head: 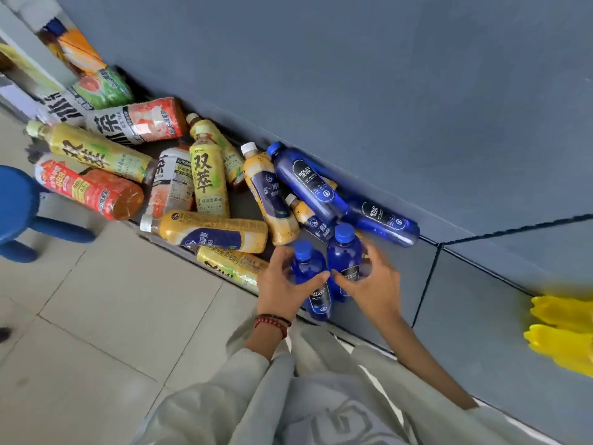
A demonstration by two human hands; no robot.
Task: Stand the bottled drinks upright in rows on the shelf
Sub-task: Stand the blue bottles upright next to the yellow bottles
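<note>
A person's left hand [280, 285], a bead bracelet [272, 322] at the wrist, curls round one blue soda bottle [307, 268], while the right hand [377, 284] grips a second blue bottle [343, 255] just beside it; both stand upright at the front edge of the grey shelf [359, 316]. Behind them two more blue bottles [308, 181] lie on their sides, and beyond those lies a jumble of tea bottles [208, 181]. Yellow gloves [564, 329] rest at right, and a blue stool [19, 203] stands at left.
</note>
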